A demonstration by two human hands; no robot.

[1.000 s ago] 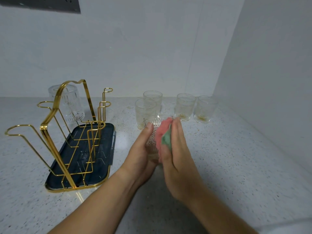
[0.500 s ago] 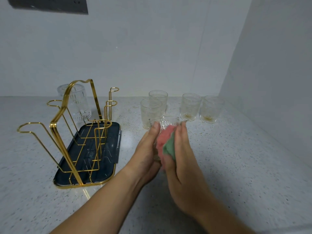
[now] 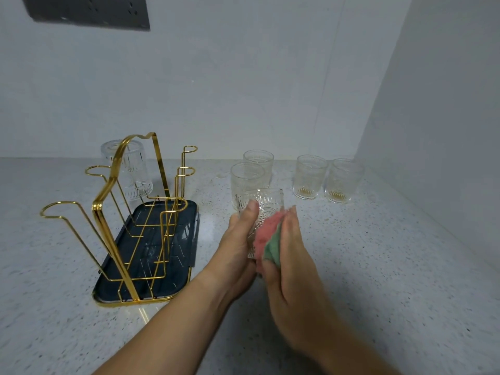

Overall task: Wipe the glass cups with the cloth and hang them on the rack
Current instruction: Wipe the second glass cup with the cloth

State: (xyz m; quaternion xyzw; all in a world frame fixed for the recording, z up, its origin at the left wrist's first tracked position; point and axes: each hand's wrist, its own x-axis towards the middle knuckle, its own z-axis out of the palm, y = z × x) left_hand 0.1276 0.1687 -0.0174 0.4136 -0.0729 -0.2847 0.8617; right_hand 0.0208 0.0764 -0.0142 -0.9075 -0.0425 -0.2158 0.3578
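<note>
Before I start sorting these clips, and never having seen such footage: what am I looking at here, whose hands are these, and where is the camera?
There is no machine here: a person works with bare hands, and the one camera sits on their head, looking forward and down. The left hand grips a clear glass cup, and the right hand presses a pink and green cloth against its side, wiping it. On the speckled counter stands a gold wire rack on a dark tray, with one hung cup upside down at its far end. Four more cups stand upright further back, to the right of the rack.
</note>
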